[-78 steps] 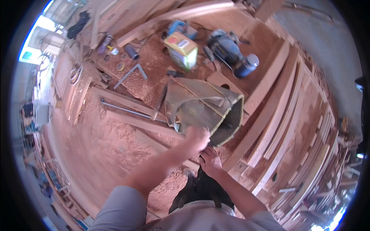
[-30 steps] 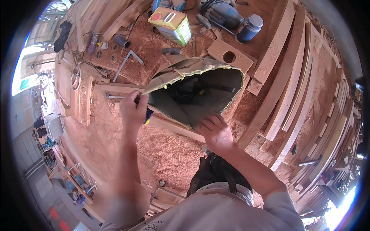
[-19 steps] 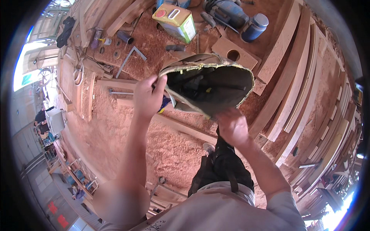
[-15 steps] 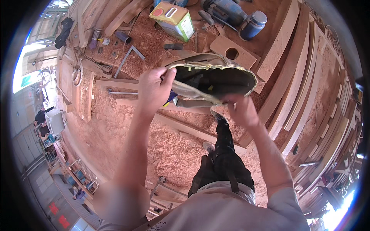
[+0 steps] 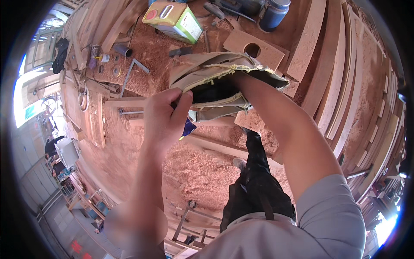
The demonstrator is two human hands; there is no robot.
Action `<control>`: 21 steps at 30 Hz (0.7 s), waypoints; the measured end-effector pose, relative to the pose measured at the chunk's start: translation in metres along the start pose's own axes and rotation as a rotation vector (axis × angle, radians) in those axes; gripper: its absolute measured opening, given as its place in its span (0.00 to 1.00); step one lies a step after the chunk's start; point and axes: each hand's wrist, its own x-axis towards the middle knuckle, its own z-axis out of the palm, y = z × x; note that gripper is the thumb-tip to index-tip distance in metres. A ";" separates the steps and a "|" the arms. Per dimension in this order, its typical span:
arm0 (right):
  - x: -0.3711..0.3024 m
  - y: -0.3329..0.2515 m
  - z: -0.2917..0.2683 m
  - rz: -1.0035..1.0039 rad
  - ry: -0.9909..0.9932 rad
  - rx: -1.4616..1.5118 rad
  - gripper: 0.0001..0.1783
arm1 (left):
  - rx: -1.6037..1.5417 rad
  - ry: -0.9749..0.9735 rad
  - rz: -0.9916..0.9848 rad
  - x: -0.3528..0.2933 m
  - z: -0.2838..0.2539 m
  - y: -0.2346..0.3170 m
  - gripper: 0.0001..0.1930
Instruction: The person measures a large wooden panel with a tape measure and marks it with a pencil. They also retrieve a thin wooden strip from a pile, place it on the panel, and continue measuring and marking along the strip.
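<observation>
A: What is the left hand [image 5: 166,114] doing?

B: Pinching the rim of a canvas bag [image 5: 220,64] between thumb and fingers. The bag reaches up and to the right from that grip, its mouth gaping, with a ragged yellowish edge.

A: And the right hand?

B: Out of sight inside the bag. The right forearm [image 5: 286,123] slants in over the near edge, to the right of the left hand, and the dark interior swallows the rest — I can't tell whether the fingers are spread or holding anything.

A: Anything close to the left hand?

B: A dark blue item [image 5: 188,128] with a yellow edge, just below and to the right of it, partly covered; I can't make out what it is.

A: Farther off?

B: Beyond the left hand, past the bag, stands a yellow and green tin [image 5: 174,21]. A metal square [image 5: 131,73] lies up and to the left of that hand. Ahead of the right forearm is a board [image 5: 235,41] with a round hole — and long timbers [image 5: 332,86] lie to the forearm's right.
</observation>
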 end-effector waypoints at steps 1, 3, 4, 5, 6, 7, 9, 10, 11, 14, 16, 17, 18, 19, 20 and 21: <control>0.008 0.003 0.007 0.000 0.048 -0.022 0.20 | -0.006 -0.010 -0.008 0.002 0.000 -0.002 0.19; 0.022 0.008 0.020 -0.001 0.151 -0.064 0.19 | -0.017 -0.028 -0.029 0.003 0.002 -0.005 0.18; 0.027 0.011 0.027 0.000 0.207 -0.081 0.19 | 0.015 -0.025 -0.013 0.005 0.003 -0.007 0.18; 0.032 0.018 0.035 -0.001 0.268 -0.099 0.19 | 0.047 -0.029 0.005 0.008 0.006 -0.007 0.18; 0.035 0.020 0.041 -0.007 0.322 -0.102 0.19 | 0.075 -0.025 0.025 0.010 0.007 -0.007 0.18; 0.036 0.022 0.050 -0.028 0.373 -0.110 0.18 | 0.056 -0.020 0.030 0.010 0.009 -0.006 0.18; 0.032 0.013 0.059 0.046 0.377 0.028 0.18 | 0.018 -0.001 0.016 0.003 0.011 -0.011 0.18; 0.028 0.013 0.060 0.048 0.354 0.030 0.18 | 0.023 0.013 0.008 0.001 0.012 -0.012 0.19; 0.022 0.011 0.061 0.045 0.323 0.024 0.18 | 0.032 0.023 0.003 0.000 0.011 -0.013 0.19; 0.018 0.008 0.051 0.008 0.210 -0.030 0.18 | 0.052 0.043 -0.001 0.003 0.010 -0.012 0.19; 0.017 -0.004 0.048 -0.046 0.141 -0.078 0.18 | -0.001 0.048 -0.011 0.007 0.014 -0.002 0.19; 0.013 -0.016 0.053 -0.085 0.110 -0.103 0.18 | 0.059 0.067 0.034 0.010 0.016 -0.002 0.19; -0.029 -0.060 0.059 -0.096 0.035 -0.252 0.19 | 0.069 0.101 0.008 0.001 0.009 -0.018 0.18; -0.064 -0.092 0.049 -0.090 -0.183 -0.343 0.17 | 0.074 0.115 0.013 -0.006 0.007 -0.023 0.18; -0.086 -0.101 0.048 -0.208 -0.283 -0.375 0.15 | 0.083 0.113 0.034 -0.011 0.008 -0.024 0.17; -0.104 -0.098 0.057 -0.301 -0.187 -0.367 0.14 | 0.141 0.102 0.097 -0.013 0.012 -0.028 0.15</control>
